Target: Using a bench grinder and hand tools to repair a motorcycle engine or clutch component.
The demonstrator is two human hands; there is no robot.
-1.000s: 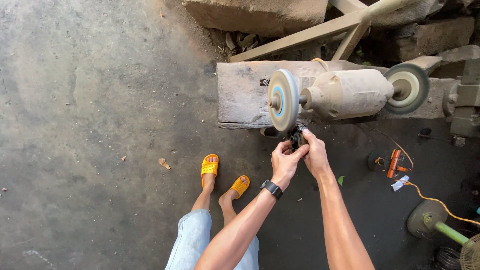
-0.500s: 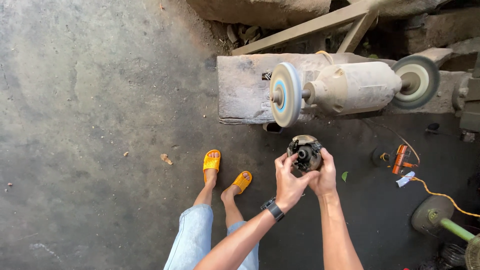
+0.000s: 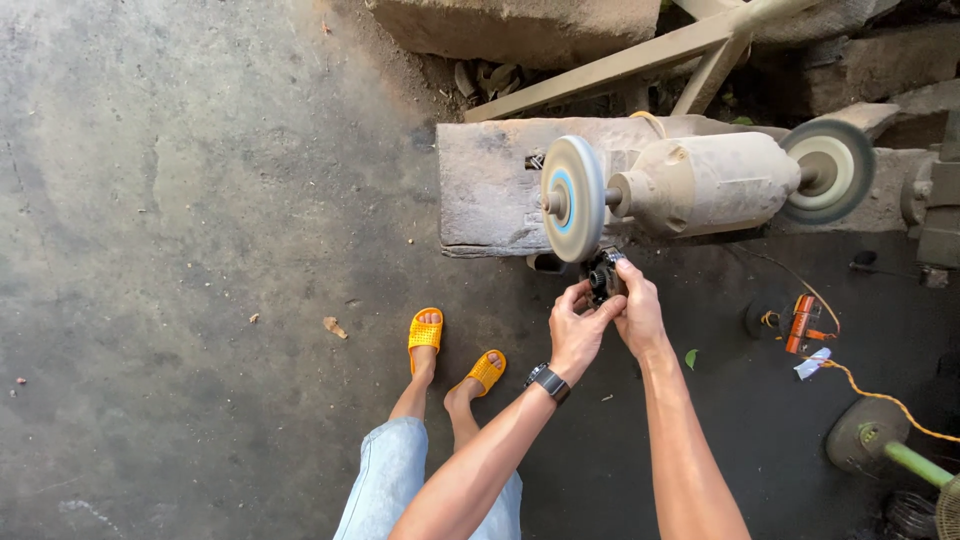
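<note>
Both my hands, left hand (image 3: 575, 330) and right hand (image 3: 637, 312), clamped on small dark round metal part (image 3: 603, 275); I should press lightly, steadily under grey buffing wheel (image 3: 572, 198), fingers clear.

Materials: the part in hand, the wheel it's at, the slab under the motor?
Part: probably metal, dark, greasy, toothed like a gear. Wheel: pale dusty disc, blue ring at hub; likely cloth or abrasive, can't tell. Slab: concrete or stone, rough, grey, chipped edges.
</note>
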